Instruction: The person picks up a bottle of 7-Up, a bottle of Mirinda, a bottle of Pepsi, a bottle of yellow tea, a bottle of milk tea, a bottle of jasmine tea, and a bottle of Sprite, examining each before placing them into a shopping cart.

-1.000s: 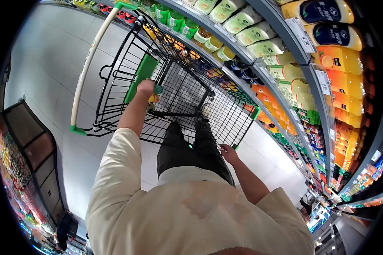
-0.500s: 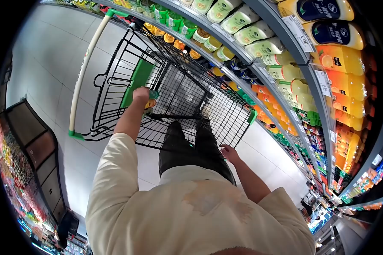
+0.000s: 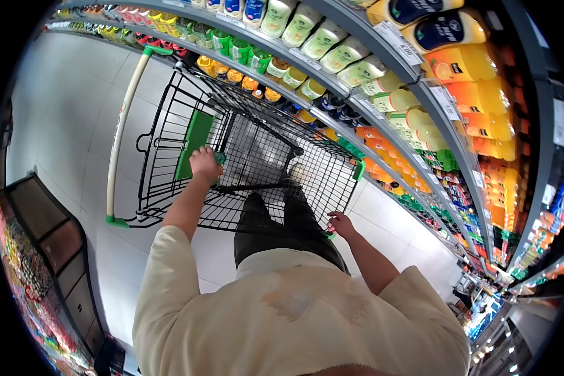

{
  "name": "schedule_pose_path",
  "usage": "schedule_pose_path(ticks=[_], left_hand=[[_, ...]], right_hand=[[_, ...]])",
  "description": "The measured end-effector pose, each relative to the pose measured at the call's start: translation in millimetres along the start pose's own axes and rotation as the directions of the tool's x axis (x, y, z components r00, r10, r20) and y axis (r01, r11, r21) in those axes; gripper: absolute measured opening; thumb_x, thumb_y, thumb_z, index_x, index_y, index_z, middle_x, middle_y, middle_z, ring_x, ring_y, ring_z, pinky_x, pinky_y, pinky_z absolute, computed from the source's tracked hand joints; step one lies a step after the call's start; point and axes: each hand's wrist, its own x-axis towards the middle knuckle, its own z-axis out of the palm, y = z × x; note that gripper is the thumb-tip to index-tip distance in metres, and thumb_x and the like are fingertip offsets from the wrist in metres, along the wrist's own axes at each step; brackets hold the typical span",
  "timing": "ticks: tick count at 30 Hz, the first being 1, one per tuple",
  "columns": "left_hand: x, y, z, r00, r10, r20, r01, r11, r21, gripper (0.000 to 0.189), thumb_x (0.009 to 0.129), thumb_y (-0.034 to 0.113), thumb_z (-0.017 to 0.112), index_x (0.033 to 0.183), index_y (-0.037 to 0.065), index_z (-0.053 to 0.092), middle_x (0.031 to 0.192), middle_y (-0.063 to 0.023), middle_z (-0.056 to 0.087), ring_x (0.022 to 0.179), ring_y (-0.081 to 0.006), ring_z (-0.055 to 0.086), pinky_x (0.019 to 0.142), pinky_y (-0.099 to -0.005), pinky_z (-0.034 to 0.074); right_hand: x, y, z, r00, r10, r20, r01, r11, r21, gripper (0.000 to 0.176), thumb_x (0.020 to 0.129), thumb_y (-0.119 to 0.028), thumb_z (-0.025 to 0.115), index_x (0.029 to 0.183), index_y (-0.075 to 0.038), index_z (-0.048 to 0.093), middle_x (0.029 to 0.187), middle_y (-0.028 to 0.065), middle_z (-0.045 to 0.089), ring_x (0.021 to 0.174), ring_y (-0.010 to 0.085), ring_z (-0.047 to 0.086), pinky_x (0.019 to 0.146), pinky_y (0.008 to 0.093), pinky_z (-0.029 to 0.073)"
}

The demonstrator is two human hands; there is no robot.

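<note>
My left hand [image 3: 205,164] reaches over the shopping cart [image 3: 257,141], beside its green seat flap [image 3: 194,143]. Its fingers are closed around a small bottle [image 3: 220,159], of which a teal-green end and a bit of orange show past the knuckles; the hand covers the rest. My right hand [image 3: 340,224] hangs near the cart's lower right corner with bent fingers apart and nothing visible in them. Black wire mesh forms the cart, and its pale handle bar [image 3: 126,135] with green ends is on the left.
Curved shelves [image 3: 413,78] run along the top and right, packed with orange drinks [image 3: 467,88], pale green bottles [image 3: 332,47] and price tags [image 3: 398,42]. A dark display stand [image 3: 56,250] with colourful packets stands at lower left. Pale floor tiles [image 3: 62,113] lie around the cart.
The view has shifted along the shelves, which appear further left. My left hand and the cart sit lower in view. The left hand still holds the bottle; the right stays near the cart corner.
</note>
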Motion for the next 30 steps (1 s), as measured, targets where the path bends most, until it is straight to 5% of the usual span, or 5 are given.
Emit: schedule_pose_path(ticks=[4,9,17,18,30], left_hand=[[-49.7,1.6,10.5,0.968,0.060,-0.243,-0.123,0.959,-0.255,0.051,0.081,0.030,0.070,0.120,0.003,0.051,0.118,-0.0151,0.058,0.111,-0.0369,0.056,0.094,-0.0482,0.048],[-135.5,17.5,41.9,0.974,0.193,-0.121,-0.223,0.918,-0.327,0.054,0.078,0.036,0.074,0.118,0.004,0.054,0.116,-0.0178,0.060,0.111,-0.0381,0.057,0.093,-0.0505,0.048],[-232.8,64.8,41.3,0.903,0.406,-0.137,-0.429,0.846,-0.316,0.052,0.081,0.042,0.072,0.121,0.011,0.061,0.124,-0.0108,0.060,0.120,-0.0337,0.053,0.100,-0.0510,0.041],[-239.0,70.7,38.7,0.903,0.414,-0.117,-0.431,0.867,-0.250,0.050,0.082,0.042,0.072,0.120,0.013,0.062,0.124,-0.0098,0.060,0.121,-0.0328,0.052,0.101,-0.0500,0.041],[-228.7,84.7,68.3,0.966,0.219,-0.136,-0.232,0.968,-0.092,0.040,0.074,0.034,0.076,0.110,0.019,0.068,0.115,-0.0041,0.066,0.118,-0.0283,0.055,0.103,-0.0480,0.039]], right_hand=[[-8.3,17.5,5.3,0.903,-0.246,-0.352,0.065,0.889,-0.454,0.022,0.084,-0.020,0.063,0.101,-0.006,0.067,0.077,0.0137,0.068,0.075,0.0271,0.069,0.069,0.0399,0.054],[-29.0,16.3,25.3,0.841,-0.178,-0.511,-0.012,0.938,-0.346,0.020,0.080,-0.021,0.065,0.095,-0.008,0.061,0.084,0.0170,0.069,0.083,0.0346,0.069,0.074,0.0440,0.054],[-4.1,41.9,11.6,0.853,-0.316,-0.416,0.121,0.894,-0.431,0.018,0.079,-0.013,0.063,0.095,-0.006,0.060,0.075,0.0156,0.067,0.059,0.0267,0.068,0.055,0.0386,0.056],[-12.7,28.5,6.9,0.920,-0.152,-0.362,0.047,0.958,-0.283,0.017,0.079,-0.016,0.063,0.094,-0.007,0.060,0.076,0.0156,0.067,0.059,0.0281,0.068,0.057,0.0396,0.056],[-20.0,30.8,-11.1,0.994,-0.106,0.035,0.111,0.974,-0.197,0.030,0.080,-0.029,0.067,0.102,-0.009,0.061,0.075,0.0081,0.065,0.060,0.0187,0.063,0.050,0.0355,0.053]])
